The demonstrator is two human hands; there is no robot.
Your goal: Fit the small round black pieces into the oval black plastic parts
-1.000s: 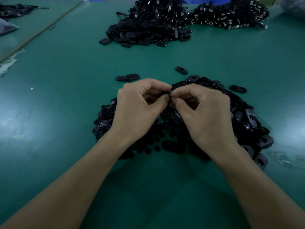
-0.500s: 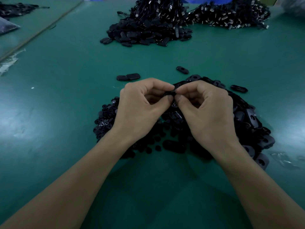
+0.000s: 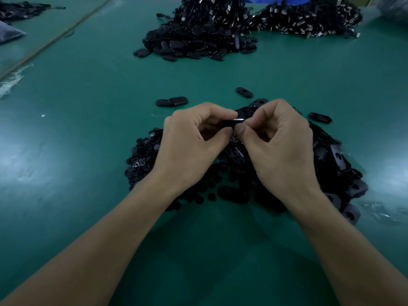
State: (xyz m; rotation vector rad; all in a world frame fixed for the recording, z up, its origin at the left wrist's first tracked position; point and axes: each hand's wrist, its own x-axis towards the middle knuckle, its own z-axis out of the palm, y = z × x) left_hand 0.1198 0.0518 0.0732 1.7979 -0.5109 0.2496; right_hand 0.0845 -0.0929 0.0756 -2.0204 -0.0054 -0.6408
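Over the near pile, at mid-table, the hands meet fingertip to fingertip. The left hand [image 3: 194, 142] pinches one end of an oval part [image 3: 235, 123] between thumb and forefinger. The right hand [image 3: 282, 149] pinches the other end, thumb [image 3: 241, 130] under the part. The part's long axis runs 9 to 3 o'clock, so it lies at 3 from the left grip and at 9 from the right, with both hands equally near.

No round piece shows in either grip. The fingers hide the socket, so I cannot tell whether one is seated; a press-in looks likely.

Beneath the left hand, at 8 o'clock from the part, lie the round pieces [image 3: 141, 160]. At 4 o'clock lies the oval pile [image 3: 337, 160]. The table [image 3: 88, 129] is smooth, glossy green.

Beyond the hands, loose ovals [image 3: 172, 101] lie apart at 11, 12 and 2 o'clock. Far off at 12 sits a heap of ovals [image 3: 198, 43], with a corded heap [image 3: 309, 18] at 1.
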